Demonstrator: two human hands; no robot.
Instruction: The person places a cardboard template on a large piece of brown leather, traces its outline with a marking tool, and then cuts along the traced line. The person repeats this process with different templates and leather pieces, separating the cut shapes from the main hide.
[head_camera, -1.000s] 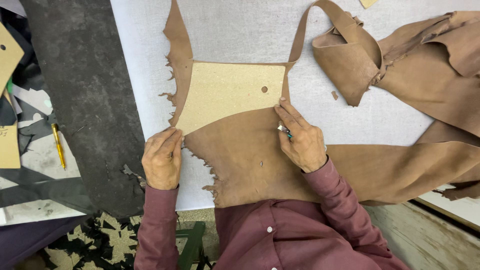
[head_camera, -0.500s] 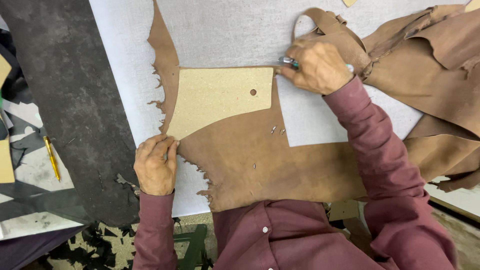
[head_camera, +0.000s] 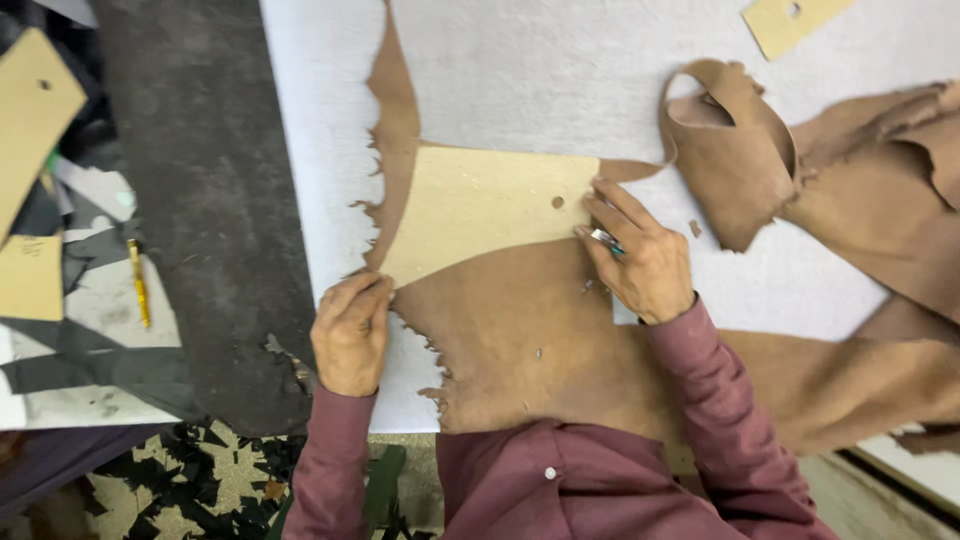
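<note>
Left hand (head_camera: 351, 332) pressing pale card template (head_camera: 480, 205) corner, right hand (head_camera: 640, 258) gripping small cutter (head_camera: 604, 238), ragged tan leather (head_camera: 530, 340) beneath

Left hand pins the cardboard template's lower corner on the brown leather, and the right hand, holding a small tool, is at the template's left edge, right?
Not quite. In the head view the right hand is at the right edge of the template, near its hole. The left hand pins the lower corner on the leather.

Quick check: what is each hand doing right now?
Left hand: fingers curled, pressing the corner of the pale tan cardboard template onto the brown leather hide.
Right hand: closed on a small metal cutting tool at the template's right edge.
</note>
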